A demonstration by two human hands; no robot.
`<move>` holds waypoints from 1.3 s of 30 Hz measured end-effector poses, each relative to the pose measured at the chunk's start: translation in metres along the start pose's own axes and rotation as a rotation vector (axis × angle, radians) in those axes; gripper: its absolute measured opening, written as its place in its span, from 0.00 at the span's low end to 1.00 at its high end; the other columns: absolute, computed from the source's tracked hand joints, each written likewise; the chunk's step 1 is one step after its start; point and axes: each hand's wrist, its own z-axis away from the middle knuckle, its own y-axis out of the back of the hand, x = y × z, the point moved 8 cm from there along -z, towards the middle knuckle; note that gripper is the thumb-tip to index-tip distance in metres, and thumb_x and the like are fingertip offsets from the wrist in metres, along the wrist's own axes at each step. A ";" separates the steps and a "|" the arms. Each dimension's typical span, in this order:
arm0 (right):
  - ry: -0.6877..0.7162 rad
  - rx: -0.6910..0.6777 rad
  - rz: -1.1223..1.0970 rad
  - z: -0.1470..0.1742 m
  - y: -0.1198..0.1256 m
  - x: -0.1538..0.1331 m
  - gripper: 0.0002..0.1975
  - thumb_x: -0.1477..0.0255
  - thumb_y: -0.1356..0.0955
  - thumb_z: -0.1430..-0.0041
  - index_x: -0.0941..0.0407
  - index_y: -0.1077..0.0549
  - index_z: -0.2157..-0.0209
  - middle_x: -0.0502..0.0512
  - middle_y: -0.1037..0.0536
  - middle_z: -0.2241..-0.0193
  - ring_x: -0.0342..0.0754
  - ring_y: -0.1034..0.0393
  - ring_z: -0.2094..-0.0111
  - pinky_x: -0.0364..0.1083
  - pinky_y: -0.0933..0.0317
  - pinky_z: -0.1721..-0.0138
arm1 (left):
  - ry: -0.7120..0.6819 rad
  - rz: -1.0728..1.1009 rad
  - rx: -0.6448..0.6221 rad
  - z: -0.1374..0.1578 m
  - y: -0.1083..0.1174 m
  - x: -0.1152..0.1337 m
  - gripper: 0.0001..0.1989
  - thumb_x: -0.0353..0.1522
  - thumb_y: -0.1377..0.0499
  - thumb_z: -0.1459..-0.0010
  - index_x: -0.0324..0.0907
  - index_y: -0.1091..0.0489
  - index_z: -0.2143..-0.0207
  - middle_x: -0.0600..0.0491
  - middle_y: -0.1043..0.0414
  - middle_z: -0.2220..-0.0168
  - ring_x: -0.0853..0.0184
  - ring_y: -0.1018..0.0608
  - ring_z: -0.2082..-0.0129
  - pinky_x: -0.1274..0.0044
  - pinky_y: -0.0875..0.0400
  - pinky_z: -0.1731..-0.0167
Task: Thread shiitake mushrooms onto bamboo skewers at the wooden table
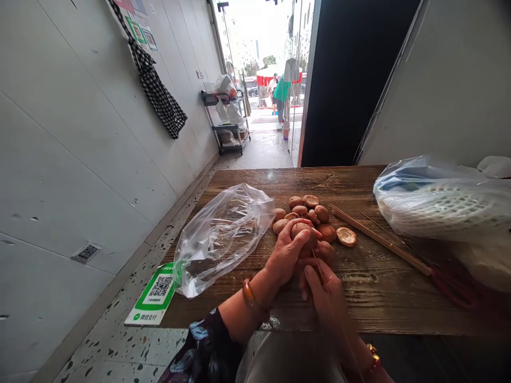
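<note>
My left hand [285, 254] is closed around a brown mushroom cap [302, 230] above the wooden table. Just below it, my right hand [328, 284] pinches a thin wooden skewer [316, 260], whose long end runs back past my right wrist. The skewer's upper part meets the mushroom between my hands; how deep it sits is hidden by my fingers. Several loose brown mushrooms [322, 214] lie in a pile right beyond my hands. One mushroom [346, 237] at the pile's right side rests with its pale underside up.
A bundle of skewers [379, 242] lies to the right, near dark red scissor-like handles [455, 290]. A clear plastic bag [227, 231] is on the left, by a green QR card [154, 298]. Another filled bag [443, 205] sits at the right. A cart [229, 127] stands by the doorway.
</note>
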 end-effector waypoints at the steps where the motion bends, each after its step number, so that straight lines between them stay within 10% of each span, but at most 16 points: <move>1: -0.003 -0.053 0.024 0.001 0.001 0.000 0.19 0.54 0.35 0.37 0.56 0.28 0.61 0.46 0.31 0.79 0.41 0.39 0.80 0.42 0.43 0.78 | -0.019 0.043 0.006 -0.001 0.002 0.004 0.19 0.40 0.36 0.43 0.40 0.35 0.54 0.50 0.25 0.63 0.69 0.22 0.69 0.78 0.27 0.69; 25: -0.106 -0.434 0.038 0.006 -0.006 0.011 0.20 0.55 0.33 0.38 0.58 0.23 0.60 0.50 0.24 0.78 0.39 0.41 0.81 0.41 0.47 0.77 | -0.026 0.179 -0.036 -0.009 0.006 0.007 0.16 0.35 0.36 0.45 0.37 0.34 0.56 0.49 0.23 0.67 0.68 0.22 0.71 0.76 0.28 0.67; 39: -0.054 -0.128 0.137 0.006 0.011 0.015 0.22 0.52 0.35 0.38 0.58 0.27 0.66 0.42 0.37 0.88 0.38 0.47 0.85 0.41 0.52 0.80 | 0.049 0.156 -0.036 -0.006 -0.001 -0.009 0.19 0.44 0.38 0.42 0.41 0.35 0.56 0.49 0.24 0.66 0.68 0.22 0.72 0.77 0.28 0.71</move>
